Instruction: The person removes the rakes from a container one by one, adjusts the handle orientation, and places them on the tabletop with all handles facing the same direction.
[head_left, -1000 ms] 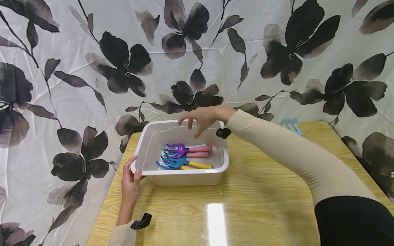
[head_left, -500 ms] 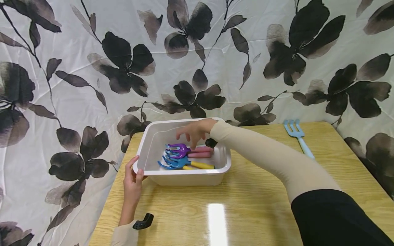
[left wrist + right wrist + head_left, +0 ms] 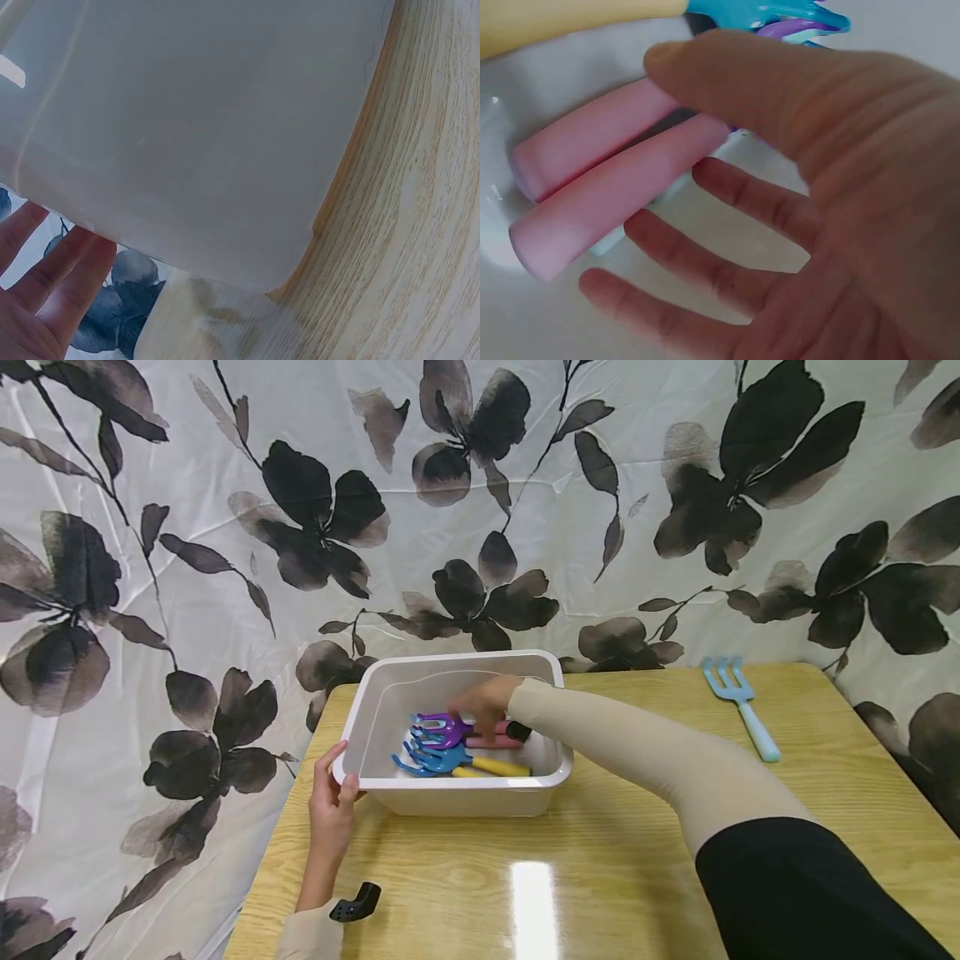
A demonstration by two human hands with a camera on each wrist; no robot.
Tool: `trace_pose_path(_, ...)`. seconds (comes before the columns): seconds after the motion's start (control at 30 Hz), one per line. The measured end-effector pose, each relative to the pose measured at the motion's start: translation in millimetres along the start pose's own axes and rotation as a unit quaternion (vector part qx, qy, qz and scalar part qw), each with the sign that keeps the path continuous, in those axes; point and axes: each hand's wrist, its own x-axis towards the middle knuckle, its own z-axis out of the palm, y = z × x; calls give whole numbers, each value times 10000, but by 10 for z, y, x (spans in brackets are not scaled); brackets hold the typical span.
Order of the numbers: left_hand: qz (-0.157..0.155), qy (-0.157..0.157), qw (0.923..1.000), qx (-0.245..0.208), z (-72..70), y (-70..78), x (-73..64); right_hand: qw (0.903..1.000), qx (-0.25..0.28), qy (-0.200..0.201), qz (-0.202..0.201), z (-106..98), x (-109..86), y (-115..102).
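Note:
A white plastic bin point(image 3: 465, 783) stands on the table, and my left hand point(image 3: 330, 814) grips its near left corner, thumb at the front and fingers along the side. In the left wrist view the fingers point(image 3: 86, 281) lie against the bin's outer wall. My right hand point(image 3: 483, 700) reaches down inside the bin. Its thumb extends over two pink handles point(image 3: 630, 176) of purple hand forks point(image 3: 448, 731), while the other fingers are spread beside them. Nearer the front lie blue hand rakes point(image 3: 446, 758) with yellow handles point(image 3: 502, 767). Under the pink handles a pale blue handle point(image 3: 609, 241) partly shows.
A light blue hand fork point(image 3: 738, 693) lies on the wooden table point(image 3: 637, 860) at the far right. Behind the table hangs a white cloth point(image 3: 585, 552) printed with dark flowers. The bin's walls rise around the garden tools.
My right hand has lowered from above the bin's back wall down to the pink handles. The right arm has moved left, uncovering the light blue fork. My left hand keeps its hold.

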Motion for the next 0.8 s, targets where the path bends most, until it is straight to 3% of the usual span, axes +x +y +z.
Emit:
trace_pose_path(0.17,49,18,10000,4,2,-9,5,9993,-291,186,166,43,-18,-18)
trace_pose_path(0.4,32,1,10000,-90,10,-23,16,9937,-1014,481,24,108,13,-24)
trace_pose_path(0.53,26,-19,9999,-144,10,-17,17,9907,-1285,440,34,145,57,4)
trace_pose_path(0.67,4,-10,9999,-139,9,2,13,9896,-1358,430,-204,163,98,44)
trace_pose_path(0.8,-1,-6,9999,-120,8,23,16,9916,-1089,575,-390,153,117,71)
